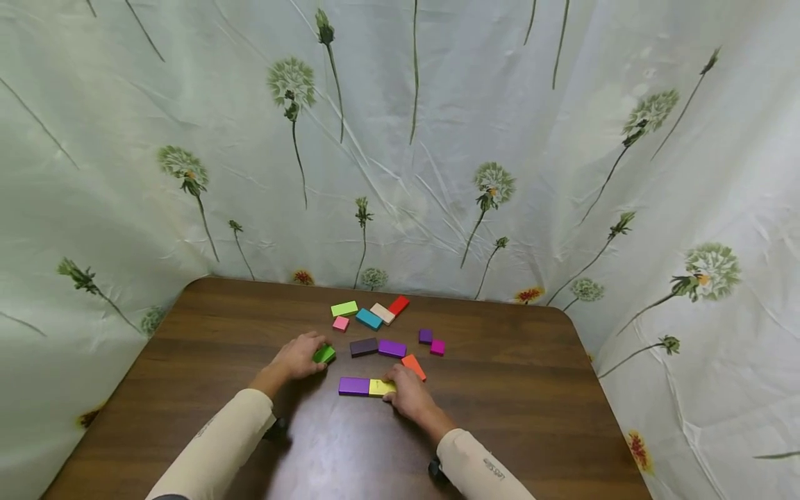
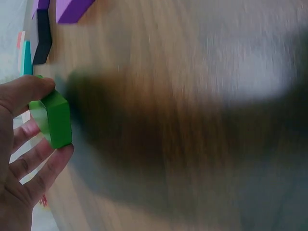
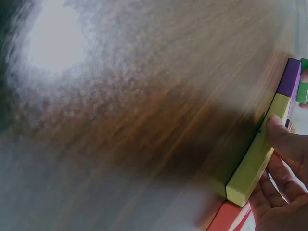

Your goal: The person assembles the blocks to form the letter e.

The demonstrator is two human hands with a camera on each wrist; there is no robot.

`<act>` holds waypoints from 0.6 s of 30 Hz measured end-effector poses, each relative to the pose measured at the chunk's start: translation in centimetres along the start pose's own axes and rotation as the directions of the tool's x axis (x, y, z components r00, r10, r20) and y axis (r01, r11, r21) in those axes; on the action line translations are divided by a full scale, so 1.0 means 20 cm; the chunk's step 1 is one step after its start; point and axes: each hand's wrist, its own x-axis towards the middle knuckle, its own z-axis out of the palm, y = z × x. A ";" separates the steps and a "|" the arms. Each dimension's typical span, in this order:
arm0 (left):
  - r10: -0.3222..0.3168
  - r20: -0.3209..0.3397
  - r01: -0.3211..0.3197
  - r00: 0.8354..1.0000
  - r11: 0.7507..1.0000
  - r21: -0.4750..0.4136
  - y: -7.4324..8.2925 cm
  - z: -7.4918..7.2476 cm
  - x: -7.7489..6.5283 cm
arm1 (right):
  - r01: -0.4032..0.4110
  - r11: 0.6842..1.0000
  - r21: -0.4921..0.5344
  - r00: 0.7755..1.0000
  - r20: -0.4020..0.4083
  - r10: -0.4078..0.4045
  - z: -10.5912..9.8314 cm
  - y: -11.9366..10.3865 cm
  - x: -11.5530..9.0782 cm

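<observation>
Wood-grain counter [image 1: 512, 417]; cream right sleeve [image 1: 471, 462], printed "Let's", remainder illegible. Right grip [image 1: 410, 393], clamped on yellow block [image 1: 378, 387], its end meeting purple block [image 1: 353, 386] on the counter; left grip [image 1: 300, 355], pinching green block [image 1: 323, 354], left of that pair, farther back.

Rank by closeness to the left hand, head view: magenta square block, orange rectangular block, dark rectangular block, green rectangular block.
1. Green block, held by the left hand.
2. Dark block, to its right.
3. Orange block, beyond the right hand.
4. Magenta block, farthest right.
</observation>
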 end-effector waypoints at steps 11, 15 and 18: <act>-0.020 -0.042 0.020 0.999 1.000 0.019 0.08 0.06 0.02 | -0.028 0.999 0.019 1.000 -0.009 0.028 0.00 -0.02 0.00; -0.004 -0.056 0.006 0.998 0.999 0.034 0.09 0.08 0.04 | -0.033 0.999 0.017 0.999 0.006 0.033 0.00 -0.02 0.00; 0.005 -0.056 -0.003 0.998 0.999 0.036 0.09 0.08 0.04 | -0.031 0.999 0.009 0.999 0.009 0.031 0.00 -0.01 0.00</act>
